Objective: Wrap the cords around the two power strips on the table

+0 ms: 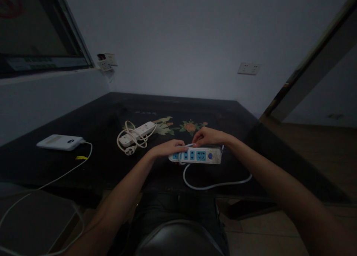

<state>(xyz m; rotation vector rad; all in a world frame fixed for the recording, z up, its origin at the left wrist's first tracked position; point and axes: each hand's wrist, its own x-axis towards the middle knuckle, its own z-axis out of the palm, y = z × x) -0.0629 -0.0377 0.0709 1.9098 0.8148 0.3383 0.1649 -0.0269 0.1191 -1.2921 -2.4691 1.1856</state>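
A white power strip (216,156) with blue sockets and a round blue switch is held just above or on the dark table in front of me. My left hand (169,148) grips its left end, the thumb on top. At the strip's far edge, my right hand (205,137) pinches the white cord (190,145). One turn of this cord wraps around the strip's left part. The rest curves in a loose loop below the strip and passes under my right forearm. The cord's plug cannot be seen.
Left of my hands lies a second white power strip (145,128) with its cord and plug bundled around it. Farther left, a white power bank (57,142) has a cable running off the dark table (106,118). Wall sockets (249,68) are behind.
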